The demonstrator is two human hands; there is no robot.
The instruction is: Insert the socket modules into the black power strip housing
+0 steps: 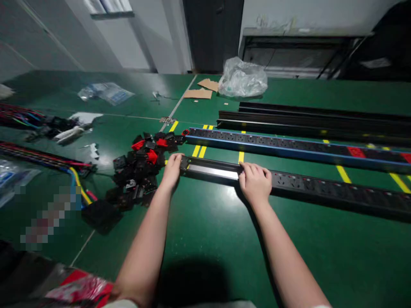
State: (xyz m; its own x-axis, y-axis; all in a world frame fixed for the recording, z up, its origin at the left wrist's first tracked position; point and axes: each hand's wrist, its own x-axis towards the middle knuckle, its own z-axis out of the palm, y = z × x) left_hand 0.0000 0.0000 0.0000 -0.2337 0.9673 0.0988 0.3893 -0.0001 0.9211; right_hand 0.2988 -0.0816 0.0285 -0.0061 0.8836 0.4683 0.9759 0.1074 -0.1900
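A long black power strip rail lies across the green table in front of me, sockets filling its right part and a bare metal stretch at its left. My left hand is cupped against the rail's left end, fingers curled round it. My right hand rests on top of the rail where the sockets begin, fingers bent down over its far edge. A heap of loose black and red socket modules lies just left of my left hand.
A blue-edged power strip and empty black rails lie parallel behind. Bundles of coloured wires run along the left. A crumpled plastic bag and cardboard scraps sit at the back. Yellow tape lines mark the table.
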